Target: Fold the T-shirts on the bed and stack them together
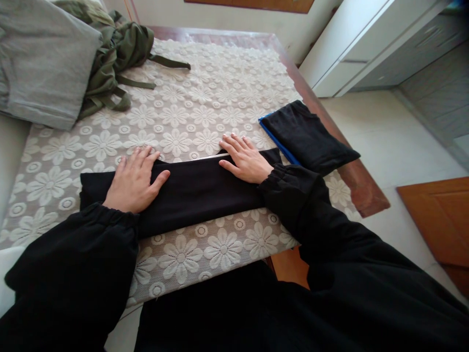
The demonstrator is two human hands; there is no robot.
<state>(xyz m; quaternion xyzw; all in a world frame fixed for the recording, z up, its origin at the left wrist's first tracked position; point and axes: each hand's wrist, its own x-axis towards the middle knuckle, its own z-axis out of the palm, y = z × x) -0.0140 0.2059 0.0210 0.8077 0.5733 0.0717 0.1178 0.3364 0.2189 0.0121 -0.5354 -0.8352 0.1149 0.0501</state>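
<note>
A long black garment [194,193], folded into a narrow strip, lies across the near part of a table covered by a white floral lace cloth [205,102]. My left hand [134,181] rests flat on its left part, fingers spread. Flat on the strip's right end lies my right hand [245,159], fingers reaching past the far edge onto the lace. Neither hand grips anything. Both arms wear black sleeves.
A folded black garment [309,137] with something blue [278,144] beneath it lies at the table's right edge. An olive green garment [117,58] and grey fabric [40,63] sit at the far left. White cabinets [366,44] stand to the right, beyond tiled floor.
</note>
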